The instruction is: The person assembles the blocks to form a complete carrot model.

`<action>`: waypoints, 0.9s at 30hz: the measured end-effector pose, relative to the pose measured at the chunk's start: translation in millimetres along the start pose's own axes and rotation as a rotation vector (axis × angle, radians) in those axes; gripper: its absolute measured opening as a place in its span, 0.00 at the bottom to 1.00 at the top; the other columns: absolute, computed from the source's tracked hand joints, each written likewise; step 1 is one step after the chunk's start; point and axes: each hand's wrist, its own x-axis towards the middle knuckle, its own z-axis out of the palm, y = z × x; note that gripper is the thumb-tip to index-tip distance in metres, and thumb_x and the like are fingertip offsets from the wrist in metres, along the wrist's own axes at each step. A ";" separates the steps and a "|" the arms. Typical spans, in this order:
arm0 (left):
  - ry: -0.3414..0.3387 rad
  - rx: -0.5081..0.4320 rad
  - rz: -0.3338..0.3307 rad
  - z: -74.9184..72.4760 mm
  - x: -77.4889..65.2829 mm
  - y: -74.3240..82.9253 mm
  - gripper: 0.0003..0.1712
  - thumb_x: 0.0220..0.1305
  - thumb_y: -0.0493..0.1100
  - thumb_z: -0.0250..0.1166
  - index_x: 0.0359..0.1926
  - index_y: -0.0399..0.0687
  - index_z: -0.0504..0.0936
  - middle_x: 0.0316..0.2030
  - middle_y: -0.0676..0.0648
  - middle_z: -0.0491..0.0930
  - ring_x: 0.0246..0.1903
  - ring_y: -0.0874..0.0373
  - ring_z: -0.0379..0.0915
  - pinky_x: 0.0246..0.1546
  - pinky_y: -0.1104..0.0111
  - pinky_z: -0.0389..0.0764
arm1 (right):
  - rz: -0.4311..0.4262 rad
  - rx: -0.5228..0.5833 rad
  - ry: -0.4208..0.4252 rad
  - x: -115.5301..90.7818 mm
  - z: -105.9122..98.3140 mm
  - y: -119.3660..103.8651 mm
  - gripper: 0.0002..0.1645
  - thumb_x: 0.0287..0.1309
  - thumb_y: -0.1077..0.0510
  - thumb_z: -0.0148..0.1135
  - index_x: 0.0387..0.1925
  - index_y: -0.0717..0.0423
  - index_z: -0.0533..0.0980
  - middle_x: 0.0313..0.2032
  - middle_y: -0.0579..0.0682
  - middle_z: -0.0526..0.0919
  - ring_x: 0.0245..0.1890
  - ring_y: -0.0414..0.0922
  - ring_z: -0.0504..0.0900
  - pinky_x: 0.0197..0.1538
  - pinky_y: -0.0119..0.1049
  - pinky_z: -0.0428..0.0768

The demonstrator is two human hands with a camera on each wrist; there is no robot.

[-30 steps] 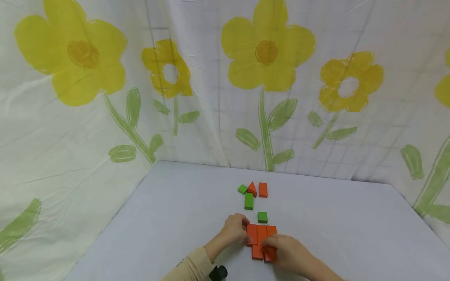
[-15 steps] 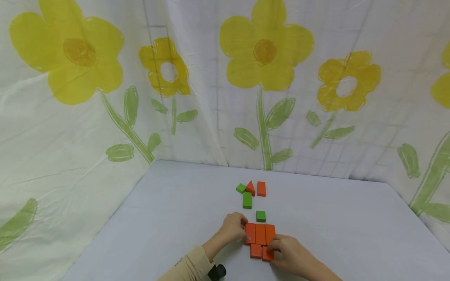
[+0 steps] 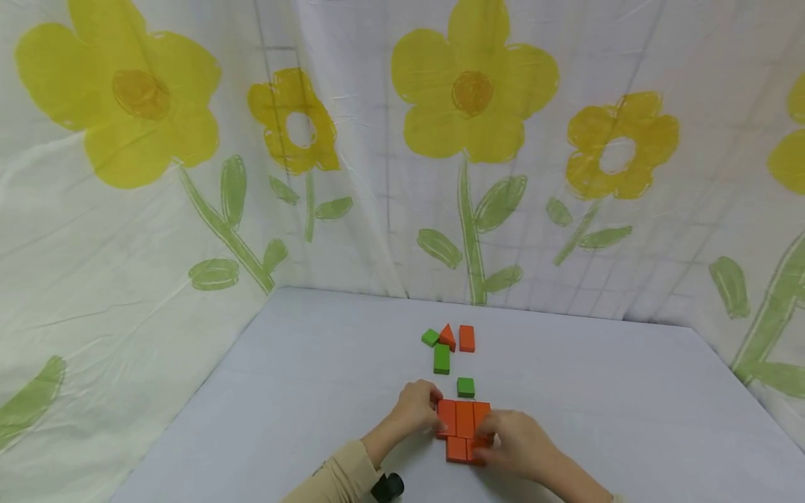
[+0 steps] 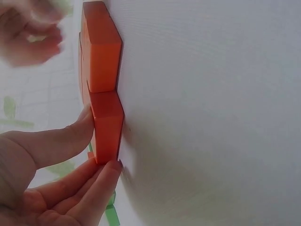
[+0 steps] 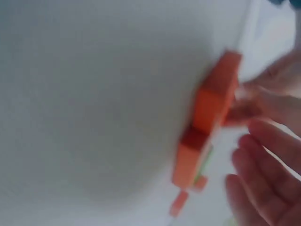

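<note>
Three long red wooden blocks lie side by side, with two shorter red blocks against their near ends. My left hand holds the leftmost long block, thumb on its upper face and fingertips at its far corner. Over the right side of the group is my right hand, partly covering the right-hand blocks. In the right wrist view its blurred fingers are loosely bent and apart from the red blocks.
Beyond the group stands a small green block. Farther back are a green rectangular block, a small green piece, a red triangle and a red block. A flower-printed curtain hangs behind the white table.
My right hand has come off the right-hand short block and lifted slightly up and away. That block sits closer to its neighbour than before. My left hand keeps its place.
</note>
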 end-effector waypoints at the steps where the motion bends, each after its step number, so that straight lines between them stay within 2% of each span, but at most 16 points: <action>1: 0.000 0.001 0.001 -0.6 0.1 0.3 0.22 0.39 0.28 0.78 0.39 0.29 0.82 0.28 0.45 0.78 0.30 0.54 0.70 0.34 0.62 0.77 | 0.016 -0.021 0.043 4.6 -2.5 1.5 0.06 0.47 0.60 0.74 0.30 0.53 0.84 0.27 0.38 0.81 0.28 0.35 0.76 0.31 0.30 0.77; 4: 0.000 0.008 0.001 -1.9 1.5 1.0 0.22 0.38 0.28 0.78 0.38 0.29 0.82 0.28 0.45 0.78 0.31 0.54 0.70 0.35 0.61 0.77 | 0.105 -0.058 0.171 26.0 -10.2 11.6 0.03 0.50 0.61 0.72 0.29 0.53 0.84 0.29 0.41 0.82 0.29 0.39 0.77 0.31 0.32 0.76; 8: 0.006 0.014 -0.001 -2.1 4.0 1.9 0.22 0.36 0.28 0.79 0.37 0.29 0.82 0.28 0.44 0.78 0.30 0.53 0.71 0.35 0.60 0.77 | 0.233 -0.036 0.216 63.0 -17.3 33.8 0.03 0.53 0.65 0.68 0.32 0.59 0.84 0.32 0.49 0.84 0.32 0.46 0.80 0.35 0.39 0.79; 11: 0.007 0.000 -0.013 -0.3 4.3 2.6 0.21 0.36 0.27 0.79 0.36 0.28 0.82 0.27 0.44 0.78 0.29 0.53 0.72 0.34 0.60 0.78 | 0.273 -0.031 0.196 86.9 -17.9 50.3 0.06 0.55 0.67 0.65 0.36 0.63 0.83 0.35 0.55 0.85 0.35 0.51 0.82 0.37 0.45 0.80; 13: 0.005 -0.016 -0.019 1.0 3.7 3.1 0.21 0.36 0.26 0.79 0.36 0.28 0.82 0.27 0.44 0.78 0.29 0.53 0.71 0.34 0.59 0.78 | 0.282 -0.053 0.157 99.4 -15.2 59.8 0.11 0.56 0.68 0.63 0.41 0.65 0.82 0.40 0.60 0.84 0.42 0.56 0.82 0.43 0.49 0.80; 18: 0.007 -0.022 -0.020 3.8 1.6 4.7 0.21 0.36 0.27 0.79 0.36 0.28 0.82 0.27 0.44 0.78 0.29 0.53 0.71 0.33 0.61 0.78 | 0.239 -0.157 0.014 116.0 -3.9 73.5 0.19 0.60 0.68 0.60 0.53 0.66 0.77 0.48 0.65 0.80 0.52 0.62 0.76 0.55 0.53 0.73; 20: 0.012 -0.023 -0.027 4.3 0.9 5.4 0.21 0.36 0.27 0.79 0.36 0.28 0.82 0.27 0.44 0.78 0.29 0.53 0.71 0.33 0.61 0.78 | 0.238 -0.178 0.019 117.8 -0.8 74.3 0.10 0.60 0.66 0.60 0.44 0.62 0.81 0.40 0.61 0.82 0.44 0.58 0.80 0.48 0.50 0.76; 22: 0.013 -0.019 -0.035 4.1 0.6 5.5 0.21 0.37 0.27 0.79 0.36 0.28 0.82 0.27 0.44 0.78 0.29 0.54 0.71 0.33 0.61 0.79 | 0.263 -0.187 0.068 117.5 0.8 74.9 0.02 0.59 0.65 0.63 0.31 0.59 0.81 0.31 0.54 0.81 0.34 0.52 0.79 0.39 0.45 0.77; 25: 0.014 -0.020 -0.043 2.5 1.0 5.0 0.21 0.37 0.27 0.79 0.37 0.28 0.82 0.27 0.45 0.77 0.28 0.54 0.70 0.33 0.61 0.79 | 0.321 -0.177 0.182 115.2 0.3 76.0 0.19 0.53 0.65 0.66 0.14 0.55 0.68 0.17 0.47 0.68 0.21 0.44 0.67 0.25 0.38 0.67; 27: 0.012 -0.019 -0.046 0.7 1.5 4.7 0.21 0.37 0.27 0.79 0.37 0.28 0.82 0.26 0.45 0.77 0.28 0.55 0.70 0.33 0.62 0.79 | 0.347 -0.166 0.234 112.5 -0.3 79.3 0.18 0.49 0.67 0.65 0.13 0.55 0.67 0.16 0.47 0.67 0.20 0.44 0.66 0.24 0.38 0.68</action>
